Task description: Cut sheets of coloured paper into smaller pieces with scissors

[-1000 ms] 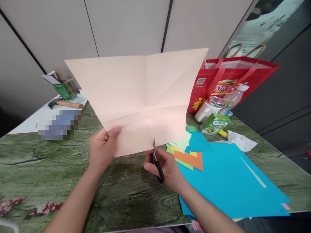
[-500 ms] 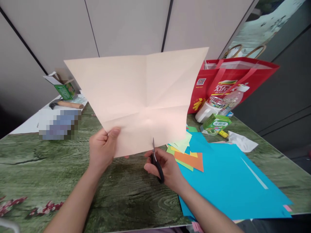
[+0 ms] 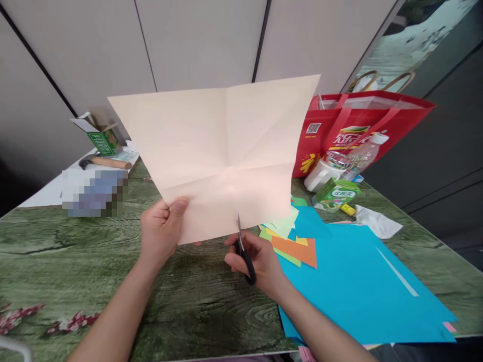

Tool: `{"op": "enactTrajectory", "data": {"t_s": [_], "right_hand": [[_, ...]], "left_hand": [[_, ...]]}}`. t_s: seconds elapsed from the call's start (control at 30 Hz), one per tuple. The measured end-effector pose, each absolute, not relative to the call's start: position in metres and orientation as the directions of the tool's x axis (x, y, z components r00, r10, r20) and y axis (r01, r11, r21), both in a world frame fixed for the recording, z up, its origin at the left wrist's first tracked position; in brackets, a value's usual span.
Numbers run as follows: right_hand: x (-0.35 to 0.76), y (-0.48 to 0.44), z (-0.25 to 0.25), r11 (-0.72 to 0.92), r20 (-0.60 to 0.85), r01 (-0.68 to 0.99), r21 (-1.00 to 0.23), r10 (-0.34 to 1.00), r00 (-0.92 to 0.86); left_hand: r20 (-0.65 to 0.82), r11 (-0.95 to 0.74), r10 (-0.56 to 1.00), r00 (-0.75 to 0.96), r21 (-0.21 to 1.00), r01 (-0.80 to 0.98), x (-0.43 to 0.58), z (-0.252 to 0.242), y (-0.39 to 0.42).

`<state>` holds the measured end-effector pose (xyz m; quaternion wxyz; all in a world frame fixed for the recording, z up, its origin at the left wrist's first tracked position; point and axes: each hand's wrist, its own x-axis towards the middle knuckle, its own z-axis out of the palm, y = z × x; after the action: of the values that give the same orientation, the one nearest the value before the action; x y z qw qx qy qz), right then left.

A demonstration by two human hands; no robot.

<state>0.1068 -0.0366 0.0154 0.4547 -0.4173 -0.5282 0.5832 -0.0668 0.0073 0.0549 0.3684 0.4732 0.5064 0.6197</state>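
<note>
A large pale pink sheet of paper [image 3: 226,136] with crossing fold creases is held up above the table. My left hand [image 3: 162,229] pinches its lower left edge, thumb in front and the other fingers mostly hidden behind. My right hand [image 3: 258,259] is closed on black-handled scissors [image 3: 247,264], pointing upward. One blade lies in front of the paper's lower edge, right of the middle; the other blade is hard to make out.
Blue sheets [image 3: 362,281] lie at the right, with orange [image 3: 302,250] and green scraps on them. Behind stand a red bag [image 3: 320,120], a bottle [image 3: 366,153] and a green carton [image 3: 335,193]. A hammer [image 3: 111,162] and an open box [image 3: 101,140] are back left.
The top of the paper has tilted slightly, its upper left corner shifting to the right. Both hands keep nearly the same place and hold; the view has shifted a little.
</note>
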Motion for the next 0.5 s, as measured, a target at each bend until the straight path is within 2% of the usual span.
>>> {"op": "enactTrajectory", "data": {"t_s": [0.5], "right_hand": [[0.1045, -0.0359, 0.0177, -0.044, -0.027, -0.074, -0.996, 0.978, -0.209]], "left_hand": [[0.226, -0.215, 0.932, -0.284, 0.974, 0.072, -0.0683, 0.0553, 0.0065]]}}
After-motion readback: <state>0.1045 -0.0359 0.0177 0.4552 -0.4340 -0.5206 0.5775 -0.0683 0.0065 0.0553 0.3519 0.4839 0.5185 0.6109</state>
